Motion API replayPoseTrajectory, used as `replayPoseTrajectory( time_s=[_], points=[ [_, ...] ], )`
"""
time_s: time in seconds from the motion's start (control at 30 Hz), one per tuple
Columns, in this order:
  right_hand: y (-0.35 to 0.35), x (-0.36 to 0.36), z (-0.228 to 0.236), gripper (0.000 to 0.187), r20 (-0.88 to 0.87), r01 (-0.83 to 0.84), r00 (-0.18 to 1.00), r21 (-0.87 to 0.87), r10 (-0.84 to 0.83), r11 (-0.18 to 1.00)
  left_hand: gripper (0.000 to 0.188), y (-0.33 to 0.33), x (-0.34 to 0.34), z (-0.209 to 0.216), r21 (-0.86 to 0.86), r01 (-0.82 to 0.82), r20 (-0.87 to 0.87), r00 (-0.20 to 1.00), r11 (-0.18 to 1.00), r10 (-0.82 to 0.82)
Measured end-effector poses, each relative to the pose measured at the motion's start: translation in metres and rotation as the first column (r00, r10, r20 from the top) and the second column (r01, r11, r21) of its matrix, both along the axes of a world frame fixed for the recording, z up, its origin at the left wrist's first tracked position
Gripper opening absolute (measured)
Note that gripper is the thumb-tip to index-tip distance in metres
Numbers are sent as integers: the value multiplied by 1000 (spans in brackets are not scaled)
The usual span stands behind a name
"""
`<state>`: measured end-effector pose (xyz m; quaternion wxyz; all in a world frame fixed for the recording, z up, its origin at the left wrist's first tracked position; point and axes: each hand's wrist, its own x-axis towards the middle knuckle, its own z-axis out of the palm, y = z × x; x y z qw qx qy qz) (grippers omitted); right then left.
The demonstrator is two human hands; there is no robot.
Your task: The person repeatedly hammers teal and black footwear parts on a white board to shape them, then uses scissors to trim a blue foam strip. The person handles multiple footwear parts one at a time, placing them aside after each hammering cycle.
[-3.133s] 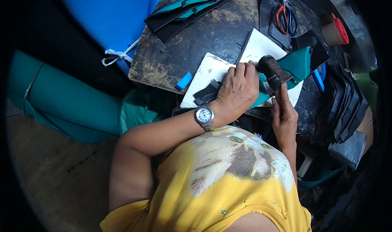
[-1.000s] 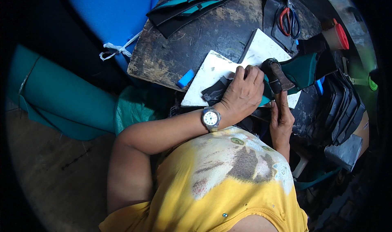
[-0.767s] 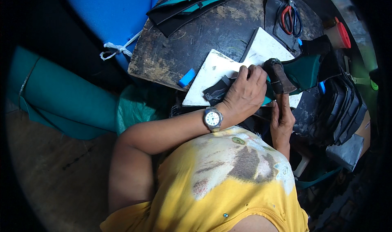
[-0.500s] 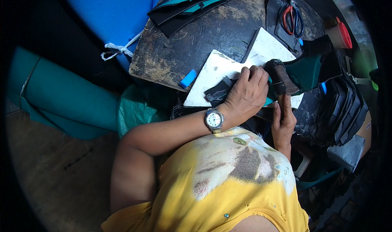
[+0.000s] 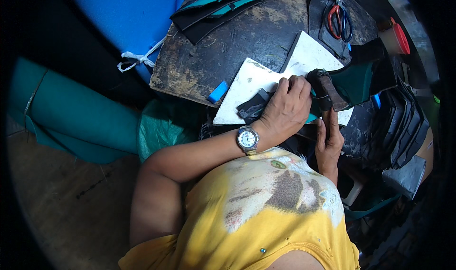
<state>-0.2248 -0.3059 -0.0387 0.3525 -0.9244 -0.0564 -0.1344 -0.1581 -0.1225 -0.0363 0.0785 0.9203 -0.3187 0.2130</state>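
My left hand, with a wristwatch on its wrist, presses down on a black and teal piece of material lying over a white board on the dark worn worktable. A black flap sticks out from under its fingers. My right hand holds the handle of a hammer, whose head rests on the material just right of my left hand's fingers.
Red-handled scissors lie at the table's far side, with a red-lidded container beside them. Teal and black cut pieces are stacked at the back. A blue chalk piece sits near the board. Black pieces are stacked at right. Teal rolled material lies at left.
My hands have stayed on the material; the hammer head has shifted slightly while my left hand keeps pressing. The view has drifted a little.
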Motion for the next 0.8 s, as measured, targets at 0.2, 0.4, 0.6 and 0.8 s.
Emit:
replayPoseTrajectory(
  time_s=[0.2, 0.4, 0.6, 0.8],
  points=[
    [1, 0, -2, 52, 18, -3, 1000, -21, 3, 1000, 30, 0, 0, 2, 35, 4, 7, 1000, 999, -4],
    [1, 1, -1, 51, 41, -3, 999, -37, 4, 999, 31, 0, -1, 4, 88, 13, 22, 1000, 996, -15],
    [1, 3, 0, 52, 23, -4, 1000, -24, 4, 1000, 32, -2, -2, 5, 138, -8, 44, 999, 990, 2],
    [0, 5, 1, 57, 11, -28, 1000, 72, 28, 997, 32, -4, -2, 4, 173, -23, 83, 997, 985, 9]
  ],
)
